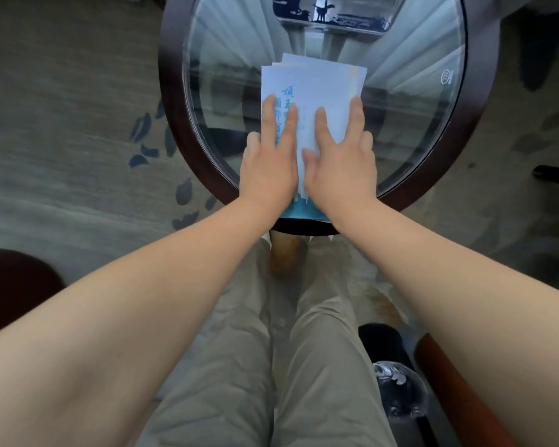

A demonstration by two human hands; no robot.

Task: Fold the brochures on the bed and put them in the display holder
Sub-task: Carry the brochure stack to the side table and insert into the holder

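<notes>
A stack of pale blue brochures (317,88) with blue lettering lies on a round glass-topped table (433,124), its near end over the table's front rim. My left hand (270,156) lies flat on the stack's left half with fingers straight. Beside it, my right hand (341,156) presses the right half the same way, fingers spread. Several sheet edges fan out at the stack's far end. At the table's far edge stands a clear display holder (334,19) with a dark blue print inside.
The table has a dark wooden rim (171,124). Patterned grey carpet (62,140) spreads to the left. My legs in beige trousers (271,350) are below, with a clear bottle (397,388) and a wooden chair arm (459,391) at the lower right.
</notes>
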